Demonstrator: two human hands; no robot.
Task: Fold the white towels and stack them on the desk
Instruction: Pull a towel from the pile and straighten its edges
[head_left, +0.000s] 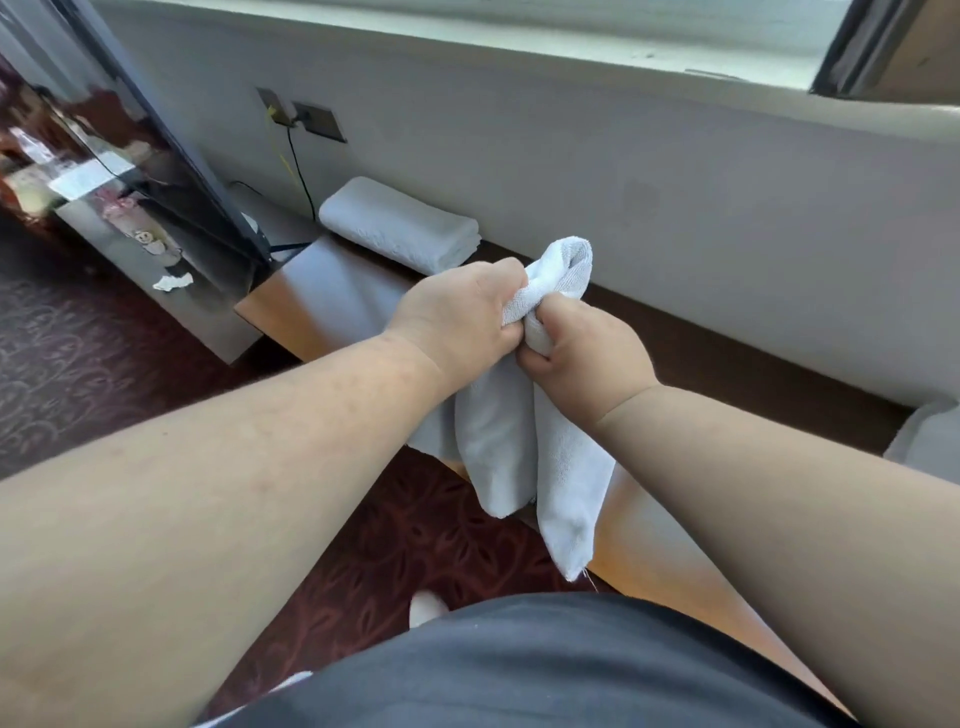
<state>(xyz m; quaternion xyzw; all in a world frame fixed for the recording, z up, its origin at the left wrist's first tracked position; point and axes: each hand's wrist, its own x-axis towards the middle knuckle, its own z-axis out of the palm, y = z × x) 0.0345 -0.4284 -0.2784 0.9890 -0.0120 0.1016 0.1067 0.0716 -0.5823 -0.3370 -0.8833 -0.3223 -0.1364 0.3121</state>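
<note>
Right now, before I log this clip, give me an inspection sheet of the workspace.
Surface: wooden desk along the wall, partly bare.
Job's things: folded towel lies at the desk's back; loose towel hangs bunched above the desk.
Clutter: paper scrap beside the TV.
Grip: left hand and right hand both clutch the loose towel's top.
Cables: black cable drops from the wall socket.
Surroundings: TV screen, window sill, patterned carpet.

Two bare forearms reach forward and meet at the middle. The left hand (457, 317) and right hand (582, 345) touch knuckle to knuckle, fingers curled tight, each grip bunching a white towel (519, 447).
</note>
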